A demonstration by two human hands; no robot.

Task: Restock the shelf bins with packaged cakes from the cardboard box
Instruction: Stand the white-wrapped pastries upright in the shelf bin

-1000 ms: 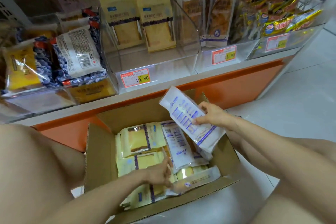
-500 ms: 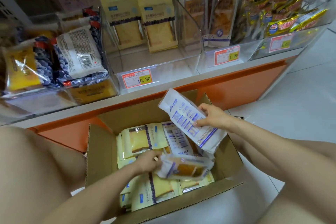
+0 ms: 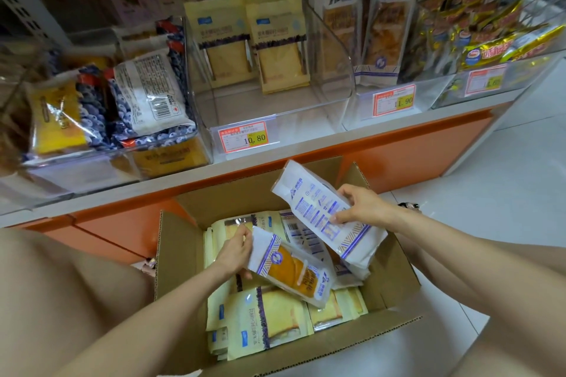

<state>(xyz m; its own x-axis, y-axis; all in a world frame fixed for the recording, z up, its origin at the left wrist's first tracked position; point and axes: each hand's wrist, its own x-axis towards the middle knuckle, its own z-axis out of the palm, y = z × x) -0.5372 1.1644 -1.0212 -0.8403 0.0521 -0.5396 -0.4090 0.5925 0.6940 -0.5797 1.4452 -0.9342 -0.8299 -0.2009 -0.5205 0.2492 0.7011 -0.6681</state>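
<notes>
Head view: the right hand grips a long white packaged cake, glossy film printed in blue, tilted above the open cardboard box, fingers curled over its edge. The left hand pinches the end of a second white packet, whose clear window shows golden cake. It lies over the flat pale yellow packets filling the box. On the shelf, a clear plastic bin holds 2 upright yellow packs.

My left hand pinches the end of a cake pack; my right hand, ahead and right of it, grips a second pack, thumb on its face.
</notes>
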